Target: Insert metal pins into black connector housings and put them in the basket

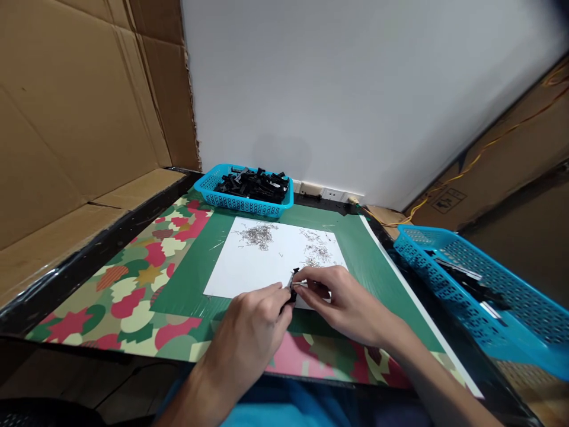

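Observation:
My left hand (260, 317) is closed around a small black plastic part (293, 286), which juts up past the fingertips near the front of a white sheet (240, 270). My right hand (335, 296) pinches a thin, light metal piece (300, 284) against the side of that part. Its exact kind is too small to make out. Beyond the hands, small metal pieces lie on the sheet in a dense pile (259, 236) at the left and a looser scatter (316, 249) at the right.
A blue basket (242, 204) heaped with black parts stands at the back, against the wall. Another blue basket (502, 279) with fewer black parts is on the right. Wall sockets (332, 194) and yellow wires (415, 207) sit behind. Cardboard (84, 107) rises on the left.

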Tool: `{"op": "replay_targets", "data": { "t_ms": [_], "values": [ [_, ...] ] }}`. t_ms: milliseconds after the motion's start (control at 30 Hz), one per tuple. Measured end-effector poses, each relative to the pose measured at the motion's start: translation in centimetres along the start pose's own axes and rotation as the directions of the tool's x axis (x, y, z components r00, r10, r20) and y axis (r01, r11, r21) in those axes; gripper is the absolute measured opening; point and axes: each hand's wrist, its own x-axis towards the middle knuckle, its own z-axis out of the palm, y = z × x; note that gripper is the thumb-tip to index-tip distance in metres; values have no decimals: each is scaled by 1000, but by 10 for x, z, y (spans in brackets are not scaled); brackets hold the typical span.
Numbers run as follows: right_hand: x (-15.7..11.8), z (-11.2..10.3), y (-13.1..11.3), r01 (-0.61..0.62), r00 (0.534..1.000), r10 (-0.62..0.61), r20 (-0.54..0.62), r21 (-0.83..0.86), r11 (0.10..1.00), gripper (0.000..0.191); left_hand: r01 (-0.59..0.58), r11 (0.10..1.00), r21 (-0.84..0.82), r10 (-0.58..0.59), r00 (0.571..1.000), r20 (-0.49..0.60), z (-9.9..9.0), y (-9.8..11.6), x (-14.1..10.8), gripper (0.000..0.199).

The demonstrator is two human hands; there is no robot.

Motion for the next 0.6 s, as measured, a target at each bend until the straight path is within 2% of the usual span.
{"op": "replay_targets", "data": {
  "t_ms": [267, 600],
  "values": [
    [0, 4, 3, 20, 999, -19, 33, -40, 999, 20, 8, 1000, -2, -8, 1000, 14, 2, 0, 0, 20],
    [1, 17, 12, -38, 998, 48, -50, 192, 981, 19, 30, 999, -16, -29, 998, 48, 1, 0, -1, 17]
  ]
}}
